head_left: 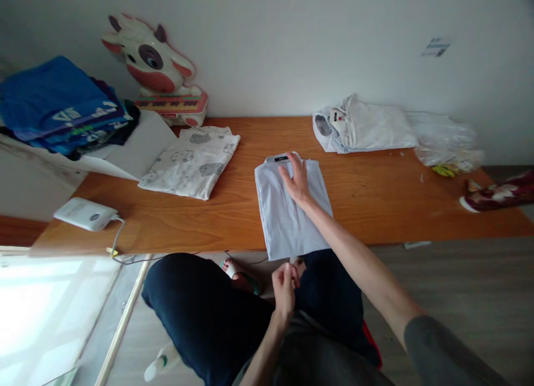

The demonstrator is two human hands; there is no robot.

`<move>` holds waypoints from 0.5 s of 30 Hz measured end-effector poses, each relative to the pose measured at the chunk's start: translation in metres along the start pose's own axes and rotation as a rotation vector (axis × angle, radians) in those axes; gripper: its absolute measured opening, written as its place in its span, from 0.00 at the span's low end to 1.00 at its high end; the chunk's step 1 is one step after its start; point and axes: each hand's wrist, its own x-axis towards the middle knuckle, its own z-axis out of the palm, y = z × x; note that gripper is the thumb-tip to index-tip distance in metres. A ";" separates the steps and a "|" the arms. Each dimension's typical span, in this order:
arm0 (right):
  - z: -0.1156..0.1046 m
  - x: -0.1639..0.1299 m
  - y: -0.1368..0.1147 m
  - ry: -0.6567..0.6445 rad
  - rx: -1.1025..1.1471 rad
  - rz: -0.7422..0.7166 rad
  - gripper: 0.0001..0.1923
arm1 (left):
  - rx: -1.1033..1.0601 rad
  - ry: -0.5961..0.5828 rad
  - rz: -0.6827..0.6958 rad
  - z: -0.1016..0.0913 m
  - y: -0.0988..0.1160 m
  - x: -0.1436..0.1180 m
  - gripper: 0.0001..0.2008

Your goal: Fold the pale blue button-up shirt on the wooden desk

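Note:
A folded white shirt with a dark label at its collar lies on the wooden table, its lower edge hanging a little past the table's front edge. My right hand rests on the upper part of the shirt near the collar, fingers spread and holding nothing. Over my lap, just below the shirt's lower edge, my left hand is curled closed. Nothing sticks out of that hand, and it looks apart from the shirt.
Left of the shirt lies a folded patterned white cloth. Blue and dark clothes are piled on a white box, beside a cow toy keyboard. A white power bank has a cable attached. Folded white clothes and a plastic bag lie right.

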 end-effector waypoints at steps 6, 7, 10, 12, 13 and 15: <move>-0.068 -0.166 -0.039 0.145 0.691 0.308 0.31 | 0.153 0.002 0.098 -0.063 0.042 0.046 0.33; -0.071 -0.200 -0.041 0.082 0.747 0.410 0.32 | 0.202 -0.021 0.076 -0.066 0.046 0.048 0.32; -0.067 -0.276 -0.037 -0.065 0.765 0.704 0.30 | 0.286 -0.070 0.011 -0.059 0.050 0.036 0.31; -0.062 -0.299 -0.031 -0.007 0.750 0.839 0.25 | 0.266 -0.149 -0.021 -0.047 0.044 0.013 0.31; -0.061 -0.304 -0.028 0.063 0.745 0.898 0.24 | 0.258 -0.214 -0.037 -0.042 0.039 -0.001 0.31; -0.065 -0.308 -0.024 0.215 0.732 1.013 0.25 | 0.243 -0.344 -0.076 -0.034 0.024 -0.030 0.31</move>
